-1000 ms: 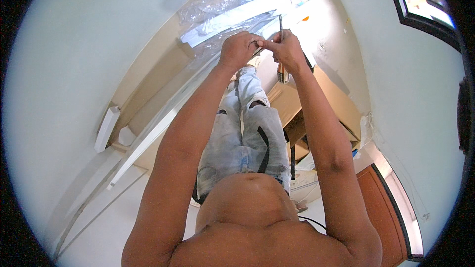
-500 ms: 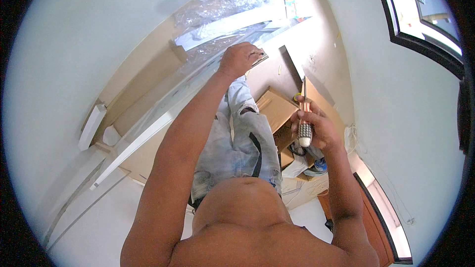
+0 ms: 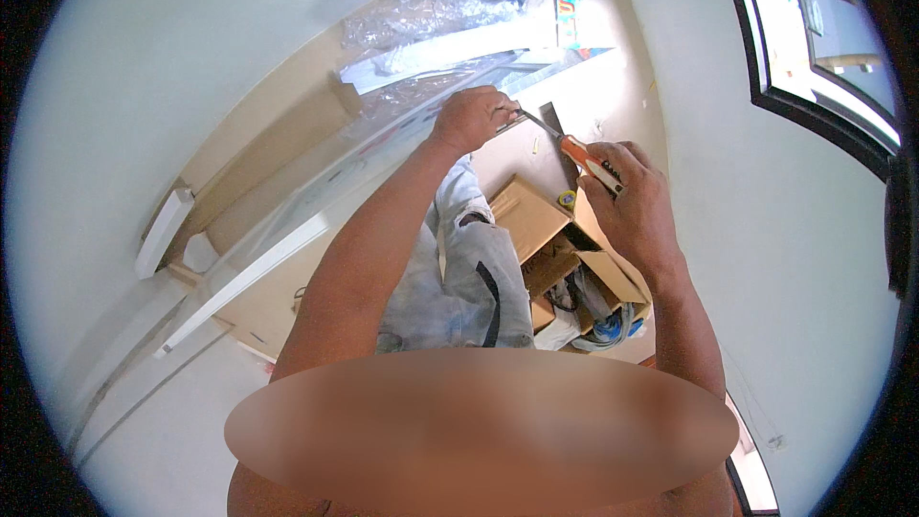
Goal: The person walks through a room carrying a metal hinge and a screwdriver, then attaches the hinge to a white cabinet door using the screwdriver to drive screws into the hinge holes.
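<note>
**Screwdriver aimed at the left hand, long axis on the diagonal**

We find the screwdriver (image 3: pixel 593 165) in front of the person, above the floor (image 3: pixel 503 165) and between the two hands. Its long axis slants from lower right to upper left: the butt lies toward the right palm, and the dark shaft points away to the upper left. The tip ends just beside the left fingertips; we cannot tell whether it touches them or anything they cover.

In the right hand (image 3: pixel 639 206), we see the fingers closed on the orange and cream handle, with the thumb on the near side and the others along the far side. The left hand (image 3: pixel 471 120) is turned knuckles up, its fingers curled and close together. A thin strip (image 3: pixel 509 123) shows at their edge, though we cannot tell whether they grip it.

Below the screwdriver we note an open box (image 3: pixel 526 220), with a small yellow ring (image 3: pixel 567 199) near its upper corner and a blue bundle (image 3: pixel 610 327) at its lower right. The jeans (image 3: pixel 464 292) lie to the left of the box. Farther left, a long white bar (image 3: pixel 244 282) runs obliquely toward the left forearm. Clear wrap (image 3: pixel 426 14) spreads beyond the left hand.
</note>
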`<state>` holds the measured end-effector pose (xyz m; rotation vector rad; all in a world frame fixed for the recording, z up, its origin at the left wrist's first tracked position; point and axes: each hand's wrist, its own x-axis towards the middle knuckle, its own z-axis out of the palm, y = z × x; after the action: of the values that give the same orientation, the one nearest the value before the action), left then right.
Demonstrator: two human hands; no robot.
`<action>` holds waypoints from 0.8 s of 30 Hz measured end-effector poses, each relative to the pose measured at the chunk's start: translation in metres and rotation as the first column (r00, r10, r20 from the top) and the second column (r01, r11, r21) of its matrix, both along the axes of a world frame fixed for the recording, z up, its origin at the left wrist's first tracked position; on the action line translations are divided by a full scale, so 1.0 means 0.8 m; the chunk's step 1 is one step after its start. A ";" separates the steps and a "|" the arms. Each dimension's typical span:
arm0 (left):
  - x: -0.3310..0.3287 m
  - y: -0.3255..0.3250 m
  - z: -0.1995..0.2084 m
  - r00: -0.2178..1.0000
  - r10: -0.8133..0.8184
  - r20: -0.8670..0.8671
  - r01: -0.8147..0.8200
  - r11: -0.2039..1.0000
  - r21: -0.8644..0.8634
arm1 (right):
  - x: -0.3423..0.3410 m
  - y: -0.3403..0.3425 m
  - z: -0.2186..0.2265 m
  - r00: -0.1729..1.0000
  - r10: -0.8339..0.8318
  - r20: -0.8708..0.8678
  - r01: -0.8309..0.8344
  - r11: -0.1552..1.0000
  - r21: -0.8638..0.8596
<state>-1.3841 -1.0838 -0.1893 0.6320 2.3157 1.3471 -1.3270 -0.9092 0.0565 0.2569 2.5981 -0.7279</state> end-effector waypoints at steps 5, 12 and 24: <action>0.001 0.002 -0.003 0.999 0.008 0.031 -0.007 1.000 -0.014 | -0.013 -0.003 -0.005 0.999 0.028 0.023 -0.028 1.000 0.001; -0.001 0.001 0.001 1.000 0.005 0.023 -0.005 1.000 -0.011 | -0.021 -0.003 -0.005 0.997 0.058 0.050 -0.059 0.998 0.013; -0.001 0.001 -0.004 0.999 -0.033 -0.002 0.033 0.999 -0.010 | -0.044 -0.021 -0.009 0.831 0.555 -0.025 -0.538 0.815 0.217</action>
<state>-1.3849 -1.0831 -0.1923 0.6663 2.3024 1.3201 -1.3624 -0.9258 0.0497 -0.4698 2.6248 -0.2696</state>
